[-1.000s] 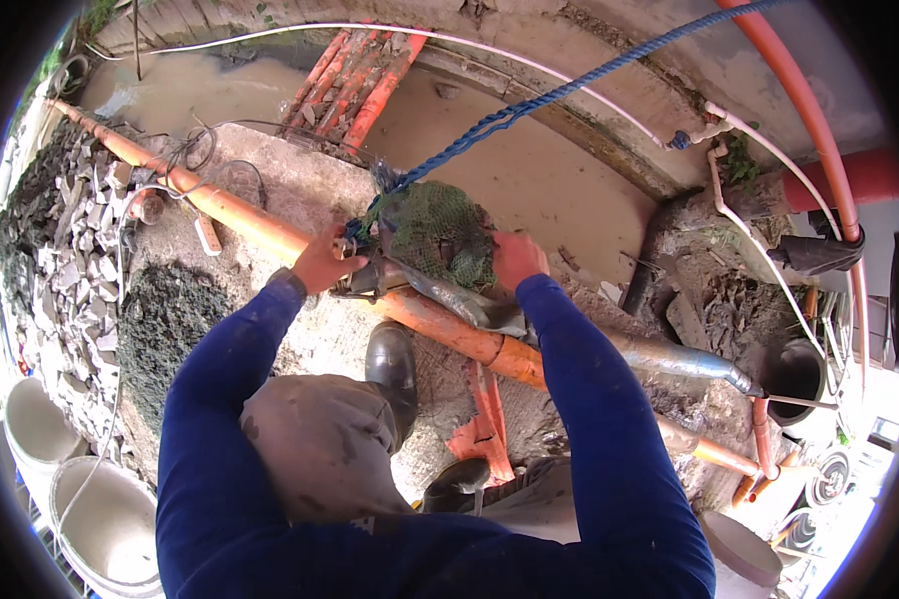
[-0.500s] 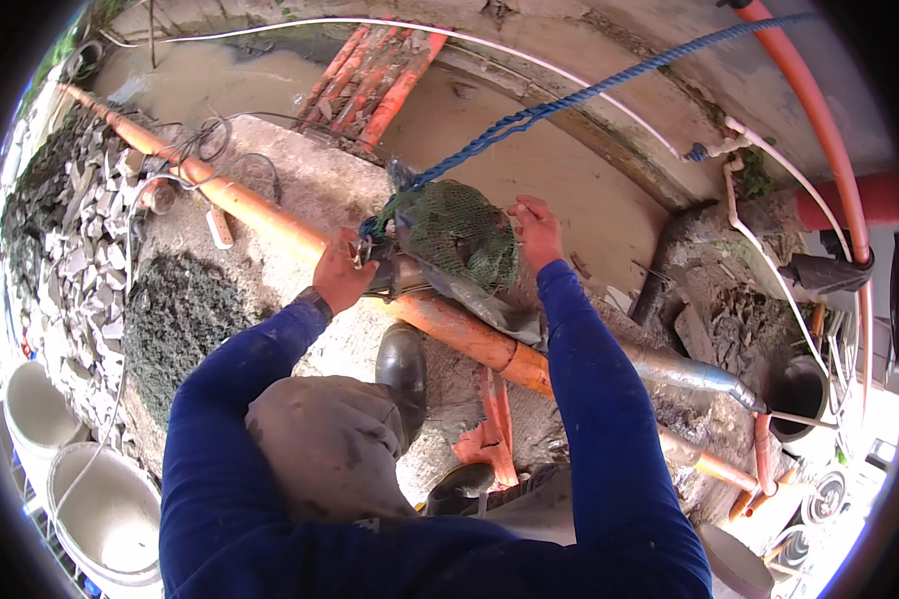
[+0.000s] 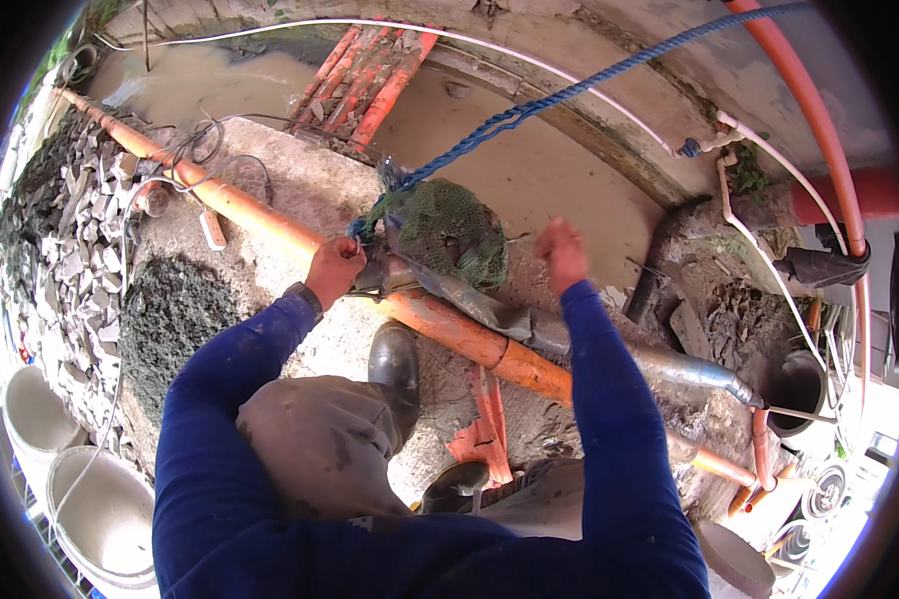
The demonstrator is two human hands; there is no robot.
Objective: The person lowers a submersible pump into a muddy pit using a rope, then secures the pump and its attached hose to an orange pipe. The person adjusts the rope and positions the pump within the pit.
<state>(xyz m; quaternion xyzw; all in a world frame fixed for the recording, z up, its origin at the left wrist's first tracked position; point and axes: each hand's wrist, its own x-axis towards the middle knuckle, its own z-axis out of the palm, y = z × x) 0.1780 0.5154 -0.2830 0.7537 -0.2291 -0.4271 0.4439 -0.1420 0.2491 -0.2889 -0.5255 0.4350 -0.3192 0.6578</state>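
In front of me a bundle wrapped in green mesh netting (image 3: 451, 235) lies against a grey flexible hose (image 3: 469, 299). A thick blue rope (image 3: 509, 116) runs from the bundle to the upper right. My left hand (image 3: 336, 270) is at the bundle's left side, by the dark end of the hose and the rope's lower end. Its fingers are pinched together, and what they hold is hidden. My right hand (image 3: 562, 252) is raised to the right of the netting, apart from it. Motion smears its fingers.
A long orange pipe (image 3: 245, 207) crosses diagonally below the bundle. Muddy water (image 3: 559, 165) lies beyond the concrete, with several orange pipes (image 3: 370, 85) over it. At left are broken stones (image 3: 80, 245), a dark gravel heap (image 3: 175, 309) and white buckets (image 3: 100, 509). My boot (image 3: 395, 371) is near the pipe.
My right hand has drawn away from the netting, to the right and slightly down. My left hand stays beside the bundle with its fingers drawn closer together.
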